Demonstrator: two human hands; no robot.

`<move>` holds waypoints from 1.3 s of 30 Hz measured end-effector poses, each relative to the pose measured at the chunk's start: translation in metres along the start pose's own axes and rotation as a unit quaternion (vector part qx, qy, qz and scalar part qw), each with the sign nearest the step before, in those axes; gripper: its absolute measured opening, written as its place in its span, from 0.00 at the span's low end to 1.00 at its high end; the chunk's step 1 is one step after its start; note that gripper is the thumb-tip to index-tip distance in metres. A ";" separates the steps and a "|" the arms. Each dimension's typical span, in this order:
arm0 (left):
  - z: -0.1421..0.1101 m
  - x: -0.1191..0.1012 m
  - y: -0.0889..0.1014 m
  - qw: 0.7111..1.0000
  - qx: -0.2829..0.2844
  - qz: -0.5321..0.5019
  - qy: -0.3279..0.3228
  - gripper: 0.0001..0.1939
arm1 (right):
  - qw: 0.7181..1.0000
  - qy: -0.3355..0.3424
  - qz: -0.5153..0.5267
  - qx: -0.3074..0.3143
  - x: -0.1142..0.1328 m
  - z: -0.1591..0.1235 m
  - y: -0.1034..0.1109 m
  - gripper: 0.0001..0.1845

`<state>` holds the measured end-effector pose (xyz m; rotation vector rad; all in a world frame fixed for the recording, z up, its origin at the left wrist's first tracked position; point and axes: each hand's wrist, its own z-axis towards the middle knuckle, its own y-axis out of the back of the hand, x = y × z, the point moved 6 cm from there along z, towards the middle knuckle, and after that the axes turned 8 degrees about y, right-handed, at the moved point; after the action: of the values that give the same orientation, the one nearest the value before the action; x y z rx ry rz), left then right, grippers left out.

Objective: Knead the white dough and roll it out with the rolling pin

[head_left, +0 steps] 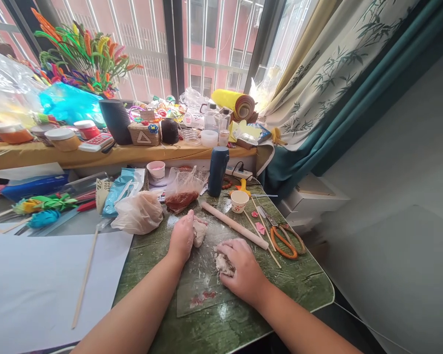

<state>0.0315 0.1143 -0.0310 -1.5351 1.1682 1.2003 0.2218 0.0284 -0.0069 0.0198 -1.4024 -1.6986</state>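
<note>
My left hand (pixel 182 236) is closed round a lump of pale dough (pixel 199 232), which shows at its right side. Lower and to the right, my right hand (pixel 241 265) curls over a second rough piece of dough (pixel 224 264). Under both hands lies a clear plastic sheet (pixel 191 295), dusted with white crumbs and marked with a reddish smear near its front. A wooden rolling pin (pixel 236 226) lies slantwise just beyond my right hand.
Orange-handled scissors (pixel 285 241), thin sticks (pixel 261 221) and a paper cup (pixel 239 201) are on the right. A dark blue bottle (pixel 218 172) stands behind. Plastic bags (pixel 138 214) and white paper (pixel 51 285) lie left; the table's right edge (pixel 328 280) is near.
</note>
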 end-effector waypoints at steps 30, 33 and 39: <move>-0.009 -0.008 -0.005 1.000 0.013 0.002 -0.003 0.27 | 0.992 0.072 0.014 -0.104 0.019 -0.008 0.010 0.31; -0.012 -0.009 -0.005 1.000 0.011 0.017 -0.016 0.27 | 0.938 -0.107 0.233 -0.235 -0.001 -0.005 0.018 0.34; -0.035 -0.039 0.000 0.970 0.009 0.146 -0.195 0.18 | 0.569 -0.321 0.714 -0.250 -0.017 0.013 0.005 0.25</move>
<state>0.0343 0.0876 0.0138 -1.0674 1.1537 1.5971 0.2280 0.0491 -0.0072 -1.7261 -0.7106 -0.5004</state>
